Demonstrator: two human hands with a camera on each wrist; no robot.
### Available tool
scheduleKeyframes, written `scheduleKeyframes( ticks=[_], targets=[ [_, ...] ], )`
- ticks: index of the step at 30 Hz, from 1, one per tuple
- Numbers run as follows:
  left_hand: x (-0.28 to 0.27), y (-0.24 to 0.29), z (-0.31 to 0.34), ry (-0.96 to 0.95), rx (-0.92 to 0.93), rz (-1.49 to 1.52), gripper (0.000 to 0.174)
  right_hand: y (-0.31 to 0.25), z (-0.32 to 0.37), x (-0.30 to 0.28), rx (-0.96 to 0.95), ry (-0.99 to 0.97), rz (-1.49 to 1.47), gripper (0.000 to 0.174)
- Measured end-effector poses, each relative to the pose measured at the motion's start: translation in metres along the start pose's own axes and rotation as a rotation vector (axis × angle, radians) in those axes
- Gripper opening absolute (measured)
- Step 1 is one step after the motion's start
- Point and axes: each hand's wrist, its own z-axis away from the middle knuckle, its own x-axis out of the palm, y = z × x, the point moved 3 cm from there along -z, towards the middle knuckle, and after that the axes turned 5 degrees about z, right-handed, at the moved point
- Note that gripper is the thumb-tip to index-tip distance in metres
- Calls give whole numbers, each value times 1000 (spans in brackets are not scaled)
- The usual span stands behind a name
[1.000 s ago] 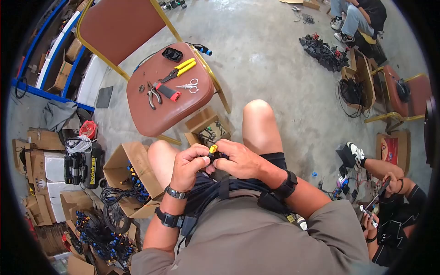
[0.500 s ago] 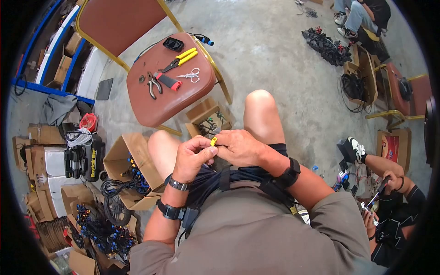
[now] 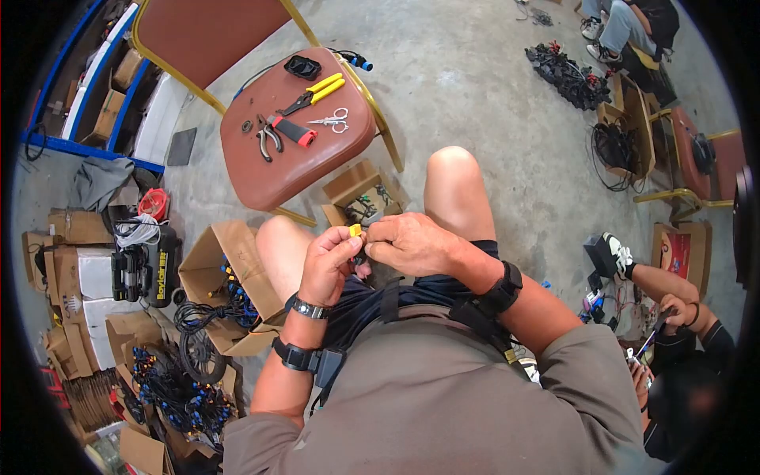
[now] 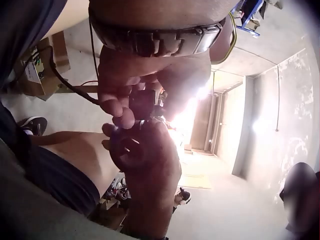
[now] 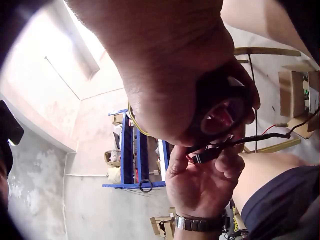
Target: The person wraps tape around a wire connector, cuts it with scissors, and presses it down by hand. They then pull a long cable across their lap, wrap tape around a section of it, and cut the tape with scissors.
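Observation:
In the head view, my left hand (image 3: pixel 326 260) pinches a small yellow connector (image 3: pixel 355 230) between thumb and index finger, above my lap. Close against it on the right is my right hand (image 3: pixel 412 241), its fingers bent. The right wrist view shows that hand holding a round black housing (image 5: pixel 202 107) with a shiny, lens-like face. Just under the housing, a black plug (image 5: pixel 204 156) with a dark cable and a bit of red wire lies at the left hand's fingers. A dark block (image 4: pixel 143 102) shows between the left fingers in the left wrist view.
Ahead, a brown chair (image 3: pixel 317 170) bears yellow-handled pliers (image 3: pixel 315 93), scissors (image 3: pixel 332 120), and red-and-black-handled cutters (image 3: pixel 294 131). A cardboard box of cables (image 3: pixel 229 245) stands by my left leg; a smaller box (image 3: pixel 348 182) sits beyond my knees. Another person sits at the right.
Both hands have moved a little forward, away from my body. The yellow connector has shifted left and turned with the left fingers, and the right fingertips have drawn slightly off it.

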Motion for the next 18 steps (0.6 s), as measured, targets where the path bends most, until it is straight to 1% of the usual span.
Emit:
scheduleKeyframes(
  ticks=[1,2,4,6,8,9,11,12,14,15,17,18],
  targets=[
    [-4,-2,-2,-27,-19,-27,15,-1,0,0,46,-43,-15,30],
    [-6,-3,-3,-53,-39,-54,15,-2,1,-1,45,-43,-15,30],
    [-7,-3,-3,-34,-50,-67,15,-3,2,0,85,-72,-58,35],
    [-8,-3,-2,-15,-61,-80,15,-2,2,1,94,-71,-67,36],
    [-9,-2,-1,-41,-104,-49,15,0,1,1,101,-69,-74,38],
    [-9,-1,0,-41,-101,-50,15,2,1,1,104,-73,-122,40],
    [-6,0,2,-74,-113,-102,18,4,-1,-3,102,-74,-160,41],
    [-4,1,2,-79,-106,-98,18,6,0,-4,122,-94,-162,42],
    [0,3,6,-189,46,-281,24,9,0,-4,147,-122,-160,43],
    [1,4,7,-192,53,-271,24,12,-1,-5,143,-129,-186,44],
    [1,4,9,-163,26,-302,32,21,0,2,154,-143,-200,45],
    [2,3,8,-173,57,-309,35,28,-1,11,117,-121,-269,45]
  ],
)
